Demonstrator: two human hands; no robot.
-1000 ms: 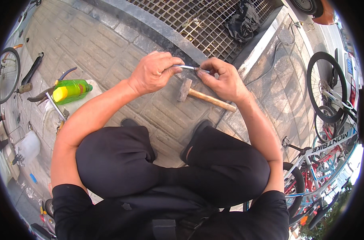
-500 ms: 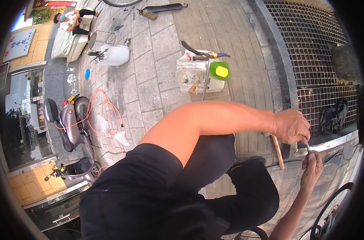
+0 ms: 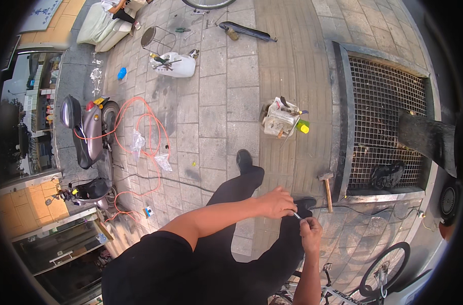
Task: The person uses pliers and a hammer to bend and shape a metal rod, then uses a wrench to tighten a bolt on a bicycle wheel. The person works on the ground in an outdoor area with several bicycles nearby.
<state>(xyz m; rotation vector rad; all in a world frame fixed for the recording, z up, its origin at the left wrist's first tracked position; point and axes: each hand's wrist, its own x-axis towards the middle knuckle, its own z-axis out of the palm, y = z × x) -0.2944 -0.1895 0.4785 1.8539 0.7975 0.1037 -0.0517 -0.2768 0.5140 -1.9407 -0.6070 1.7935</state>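
Observation:
Both my hands hold a slim silvery metal rod point(image 3: 297, 215) between them, over my dark-trousered legs. My left hand point(image 3: 277, 203) is closed on its upper left end, my right hand point(image 3: 310, 234) pinches the lower right end. Its exact kind is too small to tell. Beyond my right hand, a hammer point(image 3: 329, 195) with a wooden handle lies on the paving, touched by neither hand.
A cut-open white plastic tool container point(image 3: 279, 122) with a green-yellow bottle point(image 3: 303, 127) stands ahead. A metal floor grate point(image 3: 363, 122) is at the right, a bicycle wheel point(image 3: 386, 269) at lower right. An orange hose point(image 3: 165, 137) and scooter point(image 3: 91, 137) are left.
My view has risen and widened. My hands, still on the rod, have come away from beside the hammer and grate, left and toward my legs.

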